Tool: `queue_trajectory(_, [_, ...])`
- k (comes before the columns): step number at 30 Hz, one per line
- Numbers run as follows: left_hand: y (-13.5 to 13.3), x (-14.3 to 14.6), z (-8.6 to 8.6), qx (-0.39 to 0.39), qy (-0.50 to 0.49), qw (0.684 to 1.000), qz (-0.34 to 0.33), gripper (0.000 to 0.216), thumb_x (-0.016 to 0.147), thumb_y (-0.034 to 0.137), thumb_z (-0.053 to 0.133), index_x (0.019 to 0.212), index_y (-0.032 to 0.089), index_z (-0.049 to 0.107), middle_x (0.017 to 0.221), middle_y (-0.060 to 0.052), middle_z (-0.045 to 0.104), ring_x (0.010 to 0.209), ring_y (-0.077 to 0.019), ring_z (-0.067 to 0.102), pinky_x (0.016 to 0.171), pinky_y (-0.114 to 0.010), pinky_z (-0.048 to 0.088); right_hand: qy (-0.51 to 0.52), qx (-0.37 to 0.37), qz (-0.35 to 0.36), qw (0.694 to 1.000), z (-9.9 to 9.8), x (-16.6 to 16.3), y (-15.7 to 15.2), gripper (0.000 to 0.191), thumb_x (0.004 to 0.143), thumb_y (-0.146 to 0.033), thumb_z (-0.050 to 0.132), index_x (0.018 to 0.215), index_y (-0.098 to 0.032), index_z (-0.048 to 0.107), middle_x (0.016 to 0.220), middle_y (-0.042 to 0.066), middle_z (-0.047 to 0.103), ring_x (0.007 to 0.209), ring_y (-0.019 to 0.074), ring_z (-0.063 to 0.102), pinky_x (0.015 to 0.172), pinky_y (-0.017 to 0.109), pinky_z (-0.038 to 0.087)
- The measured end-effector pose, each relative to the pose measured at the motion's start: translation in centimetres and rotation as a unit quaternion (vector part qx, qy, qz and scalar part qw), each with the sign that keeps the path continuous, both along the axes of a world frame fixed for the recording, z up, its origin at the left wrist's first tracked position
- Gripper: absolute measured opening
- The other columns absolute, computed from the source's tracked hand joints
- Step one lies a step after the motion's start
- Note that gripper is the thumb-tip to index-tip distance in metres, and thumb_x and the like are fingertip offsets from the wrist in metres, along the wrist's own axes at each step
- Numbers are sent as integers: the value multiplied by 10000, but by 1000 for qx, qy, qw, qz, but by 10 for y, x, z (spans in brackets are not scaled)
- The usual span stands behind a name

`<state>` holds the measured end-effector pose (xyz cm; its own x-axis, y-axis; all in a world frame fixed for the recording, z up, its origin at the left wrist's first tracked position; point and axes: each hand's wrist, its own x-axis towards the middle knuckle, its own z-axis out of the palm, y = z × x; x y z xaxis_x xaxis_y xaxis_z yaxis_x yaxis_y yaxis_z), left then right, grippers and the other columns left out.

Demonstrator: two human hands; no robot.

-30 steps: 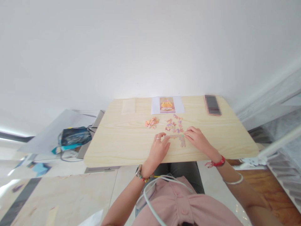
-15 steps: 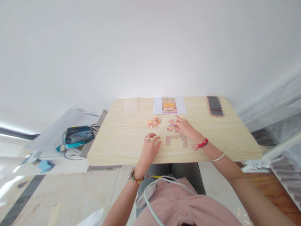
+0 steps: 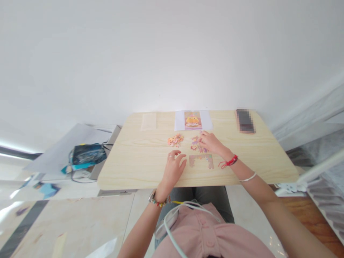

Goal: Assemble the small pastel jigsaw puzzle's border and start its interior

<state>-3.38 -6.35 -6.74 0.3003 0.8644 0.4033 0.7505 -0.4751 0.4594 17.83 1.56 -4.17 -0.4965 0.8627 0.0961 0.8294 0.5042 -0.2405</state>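
Left hand (image 3: 173,168) half-open, empty | right hand (image 3: 212,142) curled over puzzle pieces (image 3: 194,147), hold: I cannot tell | judged light, stiff; pinch edges

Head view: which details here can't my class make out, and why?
All in the head view:
- Whether the right hand holds a piece: the hand itself hides it.
- Some loose jigsaw pieces: possibly covered by that hand.
- Single prints in the pile of jigsaw pieces: too small.
- The phone screen: pixelated.
- The pink top: cut off by the bottom edge.
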Motion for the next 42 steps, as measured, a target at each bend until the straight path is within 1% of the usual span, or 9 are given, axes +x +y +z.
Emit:
queue_trajectory(7, [4, 6, 1, 4, -12, 1000, -7, 160, 788, 169, 516, 936, 179, 574, 1001, -77, 466, 913, -188, 464, 835, -385, 441, 52, 4, -15, 999, -6, 22, -3, 135, 807, -169, 485, 830, -166, 617, 890, 57, 537, 785, 147, 534, 735, 274, 395])
queue_trajectory(15, [4, 3, -3, -3, -4, 1000, 0, 158, 783, 164, 517, 927, 181, 582, 1001, -79, 467, 903, -188, 469, 825, -381, 444, 32, -16, 70, 997, -7, 13, -8, 116, 797, -160, 514, 768, -160, 626, 892, 71, 527, 965, 191, 520, 783, 291, 397])
queue_trajectory(19, [4, 0, -3, -3, -1, 1000, 4, 156, 780, 160, 518, 919, 182, 585, 997, -76, 471, 903, -189, 472, 823, -383, 444, -6, -29, 58, 998, -5, 7, -3, 83, 793, -169, 528, 749, -146, 594, 858, 64, 530, 894, 181, 534, 748, 290, 392])
queue_trajectory(25, [3, -2, -6, -13, -12, 1000, 11, 159, 776, 157, 522, 916, 177, 594, 999, -81, 484, 913, -196, 474, 832, -395, 439, -27, -18, 27, 999, 1, 7, -6, 78, 811, -184, 499, 787, -149, 565, 920, 75, 525, 817, 173, 529, 740, 313, 373])
queue_trajectory(30, [4, 6, 2, -74, -114, 991, 6, 139, 768, 198, 545, 884, 188, 622, 976, -66, 513, 903, -182, 510, 795, -358, 458, 37, 31, 34, 998, 16, 0, -27, 87, 811, -211, 505, 866, -161, 549, 951, 81, 523, 935, 201, 503, 782, 329, 354])
queue_trajectory(32, [6, 13, 10, -118, -181, 976, 5, 152, 777, 245, 542, 885, 190, 633, 977, -68, 523, 902, -178, 526, 679, -283, 477, 58, 61, 31, 996, 24, -5, -38, 99, 818, -221, 495, 885, -167, 544, 947, 81, 529, 990, 217, 480, 802, 343, 343])
queue_trajectory(34, [8, 21, 18, -154, -246, 957, 6, 178, 777, 284, 542, 888, 184, 639, 978, -74, 532, 893, -175, 537, 548, -213, 445, 73, 89, 24, 993, 32, -12, -48, 108, 831, -226, 475, 892, -172, 545, 943, 83, 535, 1001, 223, 474, 812, 352, 335])
queue_trajectory(36, [10, 28, 26, -172, -301, 938, 5, 186, 765, 307, 556, 865, 175, 641, 978, -79, 540, 888, -172, 539, 482, -177, 403, 85, 119, 17, 989, 37, -17, -56, 116, 841, -225, 457, 885, -171, 549, 940, 89, 539, 990, 221, 480, 822, 356, 326])
queue_trajectory(42, [13, 38, 34, -185, -375, 908, 11, 155, 750, 303, 563, 746, 154, 607, 975, -75, 547, 888, -158, 530, 482, -150, 383, 115, 157, -15, 981, 41, -27, -69, 181, 871, -246, 404, 904, -168, 564, 940, 101, 536, 975, 219, 487, 824, 361, 329])
